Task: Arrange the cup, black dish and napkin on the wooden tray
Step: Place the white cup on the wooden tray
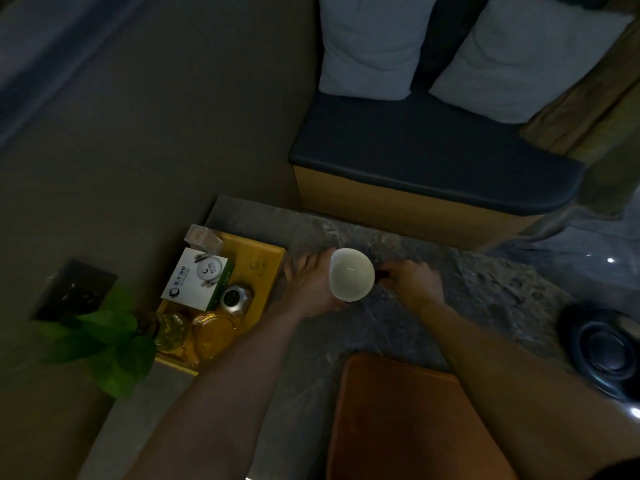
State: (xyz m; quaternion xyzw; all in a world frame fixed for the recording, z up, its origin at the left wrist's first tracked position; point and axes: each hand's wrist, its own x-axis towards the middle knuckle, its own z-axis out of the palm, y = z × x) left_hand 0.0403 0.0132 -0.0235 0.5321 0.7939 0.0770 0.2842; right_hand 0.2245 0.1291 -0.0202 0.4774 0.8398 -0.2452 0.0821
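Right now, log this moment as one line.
left hand: holding white cup | right hand: on stone table, contents unclear | wooden tray: left of cup

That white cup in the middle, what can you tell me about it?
The cup is plain white, glossy like glazed ceramic, round, with no handle in view. It stands upright, mouth open to the camera, and looks empty inside. It sits over the grey stone-patterned table, just right of the wooden tray. The left hand wraps its left side; the right hand rests close by, contact unclear.
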